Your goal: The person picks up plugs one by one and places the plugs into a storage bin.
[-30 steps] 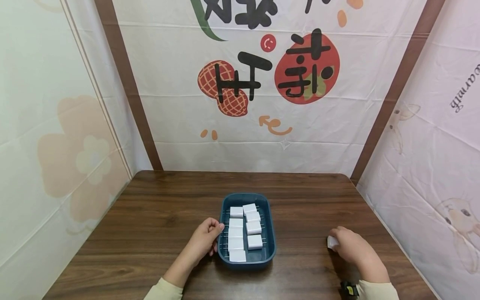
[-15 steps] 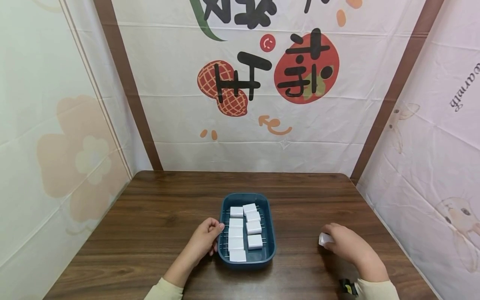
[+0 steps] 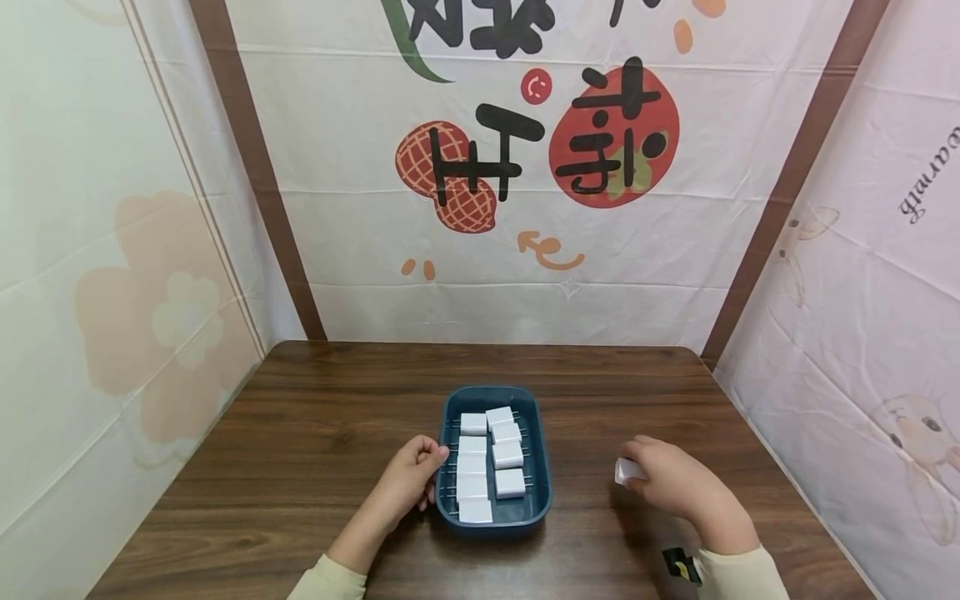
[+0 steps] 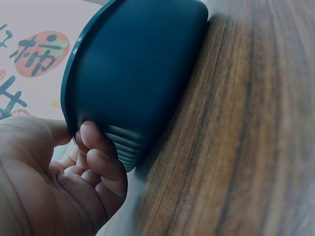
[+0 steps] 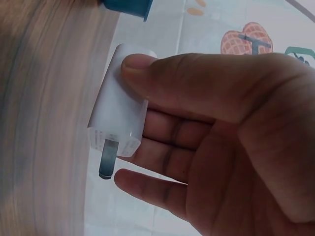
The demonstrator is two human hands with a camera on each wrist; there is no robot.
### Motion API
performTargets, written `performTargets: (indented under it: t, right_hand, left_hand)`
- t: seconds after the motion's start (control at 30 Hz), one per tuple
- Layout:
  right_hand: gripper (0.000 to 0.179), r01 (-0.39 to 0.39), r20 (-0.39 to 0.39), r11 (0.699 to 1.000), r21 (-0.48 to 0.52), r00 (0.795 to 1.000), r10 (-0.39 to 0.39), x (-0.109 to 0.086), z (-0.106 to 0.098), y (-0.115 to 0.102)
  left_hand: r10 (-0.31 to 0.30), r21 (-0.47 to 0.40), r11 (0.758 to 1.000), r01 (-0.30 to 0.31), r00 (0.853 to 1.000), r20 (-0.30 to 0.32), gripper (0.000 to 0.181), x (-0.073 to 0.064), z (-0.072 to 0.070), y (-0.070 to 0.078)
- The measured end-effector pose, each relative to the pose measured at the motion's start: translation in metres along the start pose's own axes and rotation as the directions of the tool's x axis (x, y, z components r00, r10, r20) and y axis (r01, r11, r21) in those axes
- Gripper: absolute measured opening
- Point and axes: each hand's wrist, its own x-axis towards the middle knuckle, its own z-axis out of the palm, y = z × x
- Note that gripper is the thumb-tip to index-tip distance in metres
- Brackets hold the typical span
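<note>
A dark blue plastic tray (image 3: 546, 467) sits on the table, holding several white charger plugs (image 3: 510, 483) in two rough columns, their metal prongs pointing outward. On the tray's left side my left hand (image 3: 408, 479) pinches the rim between thumb and curled fingers; the left wrist view shows those fingers (image 4: 101, 160) against the outer wall. Right of the tray, my right hand (image 3: 678, 487) grips another white charger plug (image 5: 115, 103) between thumb and fingers. In the right wrist view a metal prong (image 5: 108, 160) sticks out from this plug's near end.
The wooden table (image 3: 337, 392) stands against a printed cloth wall (image 3: 360, 308), with more cloth to the left and right. A black object with a yellow mark (image 3: 681, 565) shows beside the right wrist.
My right hand has moved left toward the tray with the charger plug in its grip. The left hand and the tray have stayed put.
</note>
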Motion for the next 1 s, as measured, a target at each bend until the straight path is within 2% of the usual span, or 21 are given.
performTargets:
  t: [0.27,0.5,0.77,1.0]
  right_hand:
    - [0.030,0.044,-0.023,0.999,-0.032,0.999,-0.045,0.005,-0.006,-0.008]
    - [0.030,0.084,-0.025,0.996,-0.028,0.996,-0.085,0.010,-0.009,-0.019]
    - [0.033,0.154,-0.037,0.988,-0.006,0.987,-0.155,0.020,-0.008,-0.036]
    - [0.033,0.156,-0.005,0.988,-0.005,0.988,-0.156,0.027,-0.004,-0.046]
  left_hand:
    - [-0.005,0.021,1.000,0.005,0.999,-0.036,0.021,0.003,0.002,-0.002]
    - [-0.001,-0.006,1.000,0.002,1.000,0.013,0.026,-0.001,-0.002,0.002]
    - [-0.006,-0.017,1.000,0.007,1.000,0.016,0.025,0.000,-0.002,0.001]
    - [-0.013,-0.009,1.000,0.013,1.000,0.012,0.024,0.001,-0.002,0.000]
